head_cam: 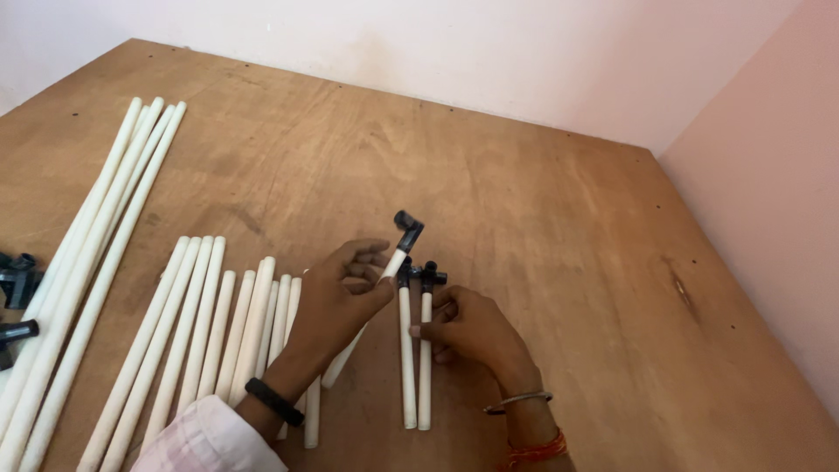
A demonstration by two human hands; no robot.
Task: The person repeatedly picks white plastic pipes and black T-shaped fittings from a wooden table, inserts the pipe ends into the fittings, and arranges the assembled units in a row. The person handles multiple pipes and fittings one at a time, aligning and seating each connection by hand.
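The white rod [377, 297] with a black elbow fitting [407, 229] on its far end sits in your left hand [336, 301], fingers closed around it just below the fitting, the rod tilting up and away over the wooden table [542, 227]. Your right hand [468, 328] is clamped on 2 more white rods [416, 367] lying side by side, touching, each capped with a black connector [421, 276] at the top. The 2 hands are close together, almost touching at the fittings.

These rods look light, stiff and smooth, so they may slide in a loose grip; hold near the fitting end, as you do, for control. The fittings look like hard plastic and probably push on by friction.

To your left lie a loose row of short white rods [197, 323], then a bundle of long white rods [96, 236], and spare black fittings [16, 293] at the table's left edge.
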